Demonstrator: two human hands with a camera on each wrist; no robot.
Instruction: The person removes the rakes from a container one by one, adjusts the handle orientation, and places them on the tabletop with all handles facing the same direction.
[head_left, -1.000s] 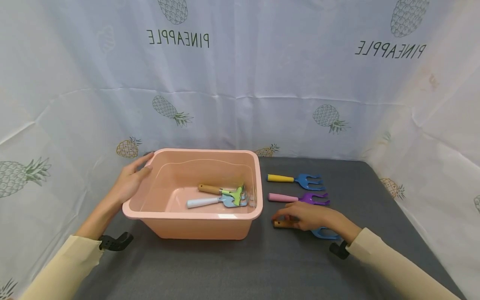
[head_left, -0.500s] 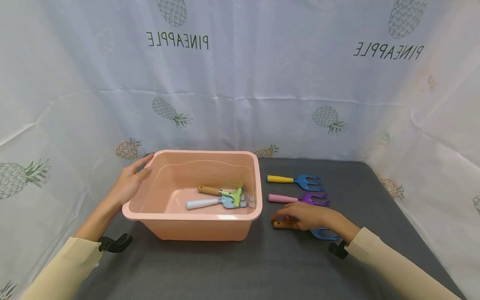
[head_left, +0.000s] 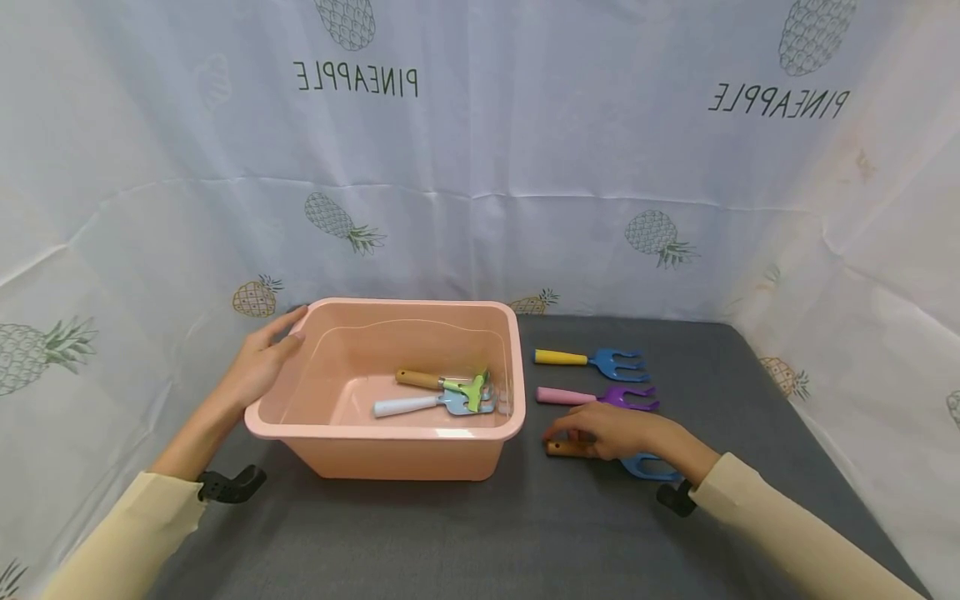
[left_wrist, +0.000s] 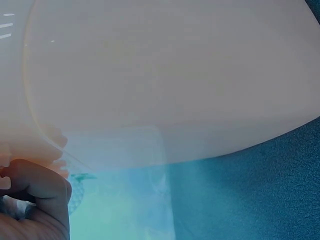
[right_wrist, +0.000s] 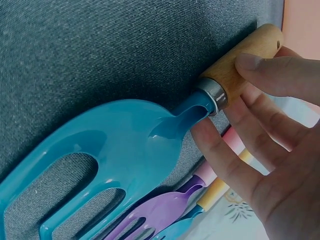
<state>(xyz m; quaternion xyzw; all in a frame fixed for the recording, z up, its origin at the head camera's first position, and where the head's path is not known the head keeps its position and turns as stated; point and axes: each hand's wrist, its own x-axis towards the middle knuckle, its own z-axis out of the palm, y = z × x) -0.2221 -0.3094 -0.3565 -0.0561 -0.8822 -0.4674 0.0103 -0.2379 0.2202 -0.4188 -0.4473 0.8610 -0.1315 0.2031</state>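
Note:
My left hand [head_left: 255, 367] grips the left rim of a peach plastic basin [head_left: 411, 455]. In the left wrist view its curled fingers show at the lower left beside the basin wall [left_wrist: 165, 75]. With thumb and fingers, my right hand [head_left: 626, 430] pinches the wooden handle of a blue hand fork [right_wrist: 130, 142] low over the grey cloth. That hand hides the fork's middle in the head view. Just behind lies a pink-handled purple hand fork [head_left: 564, 396], and farther back a blue hand fork with a yellow handle [head_left: 561, 357].
Inside the basin lie a white-handled pale blue hand fork [head_left: 405, 406] and a wooden-handled tool with a green head [head_left: 418, 378], which overlap at their heads. A pineapple-print curtain [head_left: 465, 250] encloses the back and sides of the grey cloth-covered table [head_left: 450, 542].

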